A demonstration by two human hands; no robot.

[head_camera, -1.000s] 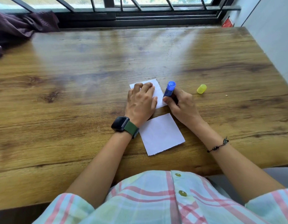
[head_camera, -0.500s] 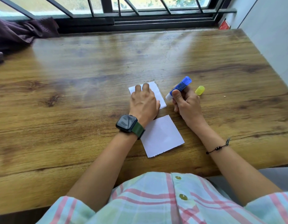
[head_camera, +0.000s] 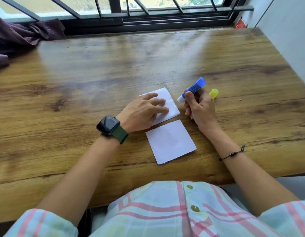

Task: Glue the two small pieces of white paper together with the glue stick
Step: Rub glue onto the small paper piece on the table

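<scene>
Two small white paper squares lie on the wooden table (head_camera: 79,82). My left hand (head_camera: 143,112) rests flat, fingers spread, on the far paper (head_camera: 170,103), covering its left part. The near paper (head_camera: 170,141) lies bare just below it. My right hand (head_camera: 199,108) grips a blue glue stick (head_camera: 192,88), uncapped, held slanted with its white tip pointing down-left just off the far paper's right edge, a little above the table.
The yellow glue cap (head_camera: 213,93) lies on the table just right of my right hand. A dark cloth (head_camera: 19,38) is bunched at the far left by the window. A white wall (head_camera: 288,40) runs along the table's right side.
My right hand has tilted the glue stick from upright to slanted and drawn it off the far paper to the right. My left hand's fingers have spread and swung to point right.
</scene>
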